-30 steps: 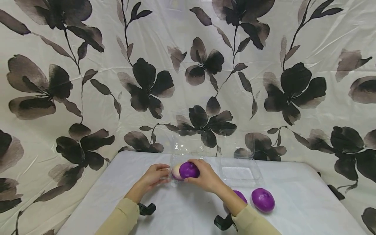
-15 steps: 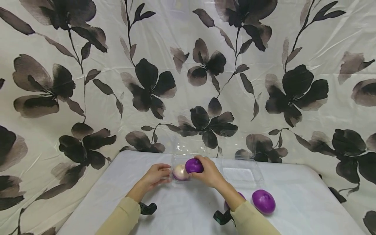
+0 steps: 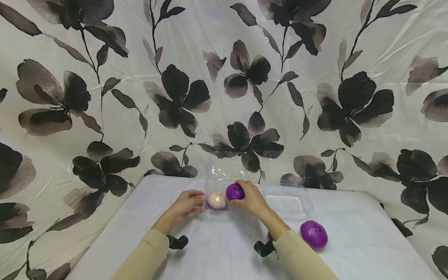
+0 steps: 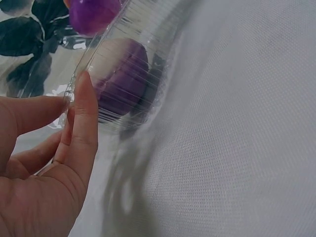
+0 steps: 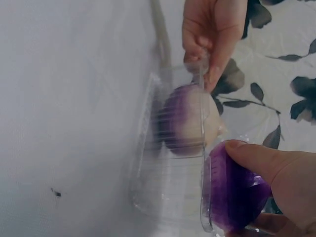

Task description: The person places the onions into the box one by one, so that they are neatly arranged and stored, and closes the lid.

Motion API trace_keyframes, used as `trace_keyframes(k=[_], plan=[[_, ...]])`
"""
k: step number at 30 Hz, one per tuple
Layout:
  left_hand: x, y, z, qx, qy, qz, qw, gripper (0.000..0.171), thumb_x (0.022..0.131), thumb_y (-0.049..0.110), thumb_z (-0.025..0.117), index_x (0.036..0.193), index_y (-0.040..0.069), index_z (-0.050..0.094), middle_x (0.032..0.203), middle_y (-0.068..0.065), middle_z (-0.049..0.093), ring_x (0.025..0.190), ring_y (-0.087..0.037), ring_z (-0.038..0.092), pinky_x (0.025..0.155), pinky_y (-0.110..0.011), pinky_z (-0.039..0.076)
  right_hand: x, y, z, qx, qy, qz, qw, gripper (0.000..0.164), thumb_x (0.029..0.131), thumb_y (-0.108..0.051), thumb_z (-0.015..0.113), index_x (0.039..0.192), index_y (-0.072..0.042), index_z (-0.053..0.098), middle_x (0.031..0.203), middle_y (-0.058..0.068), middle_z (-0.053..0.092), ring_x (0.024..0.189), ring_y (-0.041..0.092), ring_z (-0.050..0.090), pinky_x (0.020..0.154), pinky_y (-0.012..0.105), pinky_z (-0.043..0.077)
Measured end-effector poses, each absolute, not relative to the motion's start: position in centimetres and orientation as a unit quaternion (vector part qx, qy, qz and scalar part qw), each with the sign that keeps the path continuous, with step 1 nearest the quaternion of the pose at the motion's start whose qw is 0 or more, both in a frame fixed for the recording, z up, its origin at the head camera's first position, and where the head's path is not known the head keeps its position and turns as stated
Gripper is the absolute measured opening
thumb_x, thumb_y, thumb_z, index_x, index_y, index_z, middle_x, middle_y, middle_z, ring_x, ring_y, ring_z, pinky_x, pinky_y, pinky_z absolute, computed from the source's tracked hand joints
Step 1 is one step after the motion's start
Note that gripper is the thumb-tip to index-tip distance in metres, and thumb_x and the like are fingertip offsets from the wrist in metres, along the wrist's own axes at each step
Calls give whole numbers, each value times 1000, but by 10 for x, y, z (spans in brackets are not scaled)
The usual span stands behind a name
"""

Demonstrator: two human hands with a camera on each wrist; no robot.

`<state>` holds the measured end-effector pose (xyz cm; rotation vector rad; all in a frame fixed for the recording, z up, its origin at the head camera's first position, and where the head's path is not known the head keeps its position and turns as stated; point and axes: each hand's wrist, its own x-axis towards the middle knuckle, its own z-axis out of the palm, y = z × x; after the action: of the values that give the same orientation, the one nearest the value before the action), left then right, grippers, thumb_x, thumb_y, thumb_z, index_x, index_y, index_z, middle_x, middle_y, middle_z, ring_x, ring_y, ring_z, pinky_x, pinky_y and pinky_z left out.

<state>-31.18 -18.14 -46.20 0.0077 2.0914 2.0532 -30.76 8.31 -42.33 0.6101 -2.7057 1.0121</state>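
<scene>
My left hand [image 3: 185, 202] pinches the near-left end wall of a clear plastic container [image 5: 168, 177] between thumb and fingers. Inside it, at that end, sits a round cream-and-purple onion-like vegetable [image 3: 217, 200], pale side up. My right hand [image 3: 254, 200] grips a second one, a glossy purple onion-like vegetable [image 3: 234, 191], with its thumb on the near side. In the right wrist view this one is right at the container's rim, beside the first. The container's transparent lid [image 3: 227, 169] stands raised at the back.
Another clear container [image 3: 308, 204] stands open to the right. A purple vegetable [image 3: 314, 234] lies on the white tabletop [image 3: 357, 233] at front right; one more [image 3: 270, 236] is mostly hidden behind my right wrist. A flowered cloth [image 3: 175, 97] hangs behind the table.
My right hand has moved right with the purple vegetable, away from above the pale one, which now shows fully in the container. My left hand keeps its place at the container's end.
</scene>
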Motion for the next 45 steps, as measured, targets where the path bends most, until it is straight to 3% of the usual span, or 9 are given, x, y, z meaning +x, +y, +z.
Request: trace_keyframes(k=[21, 30, 45], plan=[[-317, -180, -462, -3, 703, 702, 112, 43, 100, -3, 57, 139, -16, 45, 105, -10, 57, 89, -18, 62, 77, -30, 63, -320, 80, -435, 218, -930, 284, 78, 62, 78, -18, 90, 130, 1, 62, 122, 20, 62, 114, 37, 61, 101, 54, 52], [-318, -179, -461, -10, 703, 703, 109, 41, 99, -5, 57, 137, -15, 47, 104, -11, 58, 86, -17, 63, 78, -32, 64, -320, 75, -434, 219, -941, 251, 65, 63, 73, -15, 92, 126, 2, 63, 118, 19, 62, 112, 36, 61, 99, 51, 54], [-319, -180, -461, -9, 703, 701, 117, 41, 99, -5, 57, 137, -15, 47, 102, -10, 58, 85, -17, 63, 78, -33, 64, -324, 73, -431, 213, -956, 203, 4, 68, 80, -21, 87, 138, 1, 58, 134, 21, 60, 126, 37, 56, 105, 52, 50]])
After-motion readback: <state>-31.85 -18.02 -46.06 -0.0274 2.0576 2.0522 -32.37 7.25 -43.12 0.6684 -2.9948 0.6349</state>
